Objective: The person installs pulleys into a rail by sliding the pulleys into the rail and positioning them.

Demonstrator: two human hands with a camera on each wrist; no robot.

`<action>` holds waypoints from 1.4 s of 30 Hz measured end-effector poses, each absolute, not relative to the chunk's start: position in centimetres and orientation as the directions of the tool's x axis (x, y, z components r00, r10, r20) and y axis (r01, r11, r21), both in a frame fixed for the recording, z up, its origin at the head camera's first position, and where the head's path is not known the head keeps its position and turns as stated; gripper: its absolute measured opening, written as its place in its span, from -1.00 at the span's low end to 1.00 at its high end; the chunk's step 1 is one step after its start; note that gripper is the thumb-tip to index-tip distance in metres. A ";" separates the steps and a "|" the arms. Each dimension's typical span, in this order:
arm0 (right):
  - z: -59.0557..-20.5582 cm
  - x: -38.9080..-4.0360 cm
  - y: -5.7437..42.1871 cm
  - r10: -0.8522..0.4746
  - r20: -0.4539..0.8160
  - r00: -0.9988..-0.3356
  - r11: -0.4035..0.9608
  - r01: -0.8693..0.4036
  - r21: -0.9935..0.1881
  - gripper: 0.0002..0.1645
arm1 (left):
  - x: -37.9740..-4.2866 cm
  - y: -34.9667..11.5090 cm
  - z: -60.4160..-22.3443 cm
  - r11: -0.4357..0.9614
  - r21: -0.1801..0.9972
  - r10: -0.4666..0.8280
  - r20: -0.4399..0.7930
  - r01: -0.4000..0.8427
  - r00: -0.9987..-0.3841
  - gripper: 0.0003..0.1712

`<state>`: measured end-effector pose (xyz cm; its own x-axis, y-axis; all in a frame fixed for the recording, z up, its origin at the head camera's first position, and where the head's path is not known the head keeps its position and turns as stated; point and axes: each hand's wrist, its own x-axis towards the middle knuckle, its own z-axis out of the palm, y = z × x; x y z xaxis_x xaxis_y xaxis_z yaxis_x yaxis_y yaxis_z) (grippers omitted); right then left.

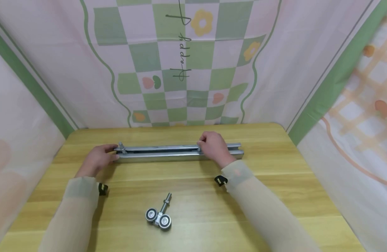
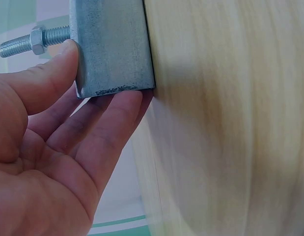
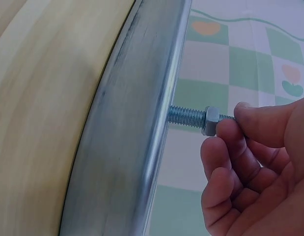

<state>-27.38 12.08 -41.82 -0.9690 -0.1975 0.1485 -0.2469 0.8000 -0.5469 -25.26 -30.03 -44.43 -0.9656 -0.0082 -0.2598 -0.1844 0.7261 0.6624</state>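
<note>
A galvanized metal channel rail (image 1: 162,158) lies lengthwise across the table, its slot facing up. My left hand (image 1: 99,157) holds the rail's left end, thumb at the upper lip and fingers around the end edge. Close to that thumb, a threaded bolt with a nut (image 2: 38,40) stands up from the slot. Farther right, my right hand (image 1: 215,146) pinches the tip of another threaded bolt (image 3: 187,117) between thumb and index finger, just above its nut (image 3: 211,121). The lower parts of both bolts are hidden inside the rail.
On the table (image 1: 124,206), nearer the camera, lies a loose roller trolley (image 1: 159,218) with wheels and a threaded stem pointing away. Patterned cloth (image 1: 199,63) hangs along the table's far edge and both sides.
</note>
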 end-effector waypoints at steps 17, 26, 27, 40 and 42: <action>-41.7 -27.1 9.9 -0.226 0.156 -0.962 0.785 -0.274 -0.555 -0.86 | -25.1 -29.8 -44.4 0.718 0.670 -0.019 -0.250 -0.188 -0.968 -0.33; -41.6 -27.0 9.1 -0.226 0.148 -0.963 0.786 -0.270 -0.556 -0.87 | -25.1 -29.9 -44.6 0.710 0.681 -0.017 -0.242 -0.182 -0.970 -0.34; -41.6 -27.0 9.0 -0.224 0.147 -0.963 0.786 -0.268 -0.558 -0.86 | -25.0 -29.9 -44.6 0.707 0.684 -0.016 -0.242 -0.182 -0.970 -0.34; -41.7 -26.8 8.4 -0.236 0.150 -0.960 0.773 -0.279 -0.569 -0.87 | -24.6 -29.6 -44.3 0.721 0.672 -0.015 -0.231 -0.171 -0.973 -0.34; -41.7 -26.9 8.3 -0.238 0.154 -0.959 0.771 -0.283 -0.570 -0.88 | -24.6 -29.5 -44.3 0.717 0.676 -0.017 -0.230 -0.172 -0.973 -0.35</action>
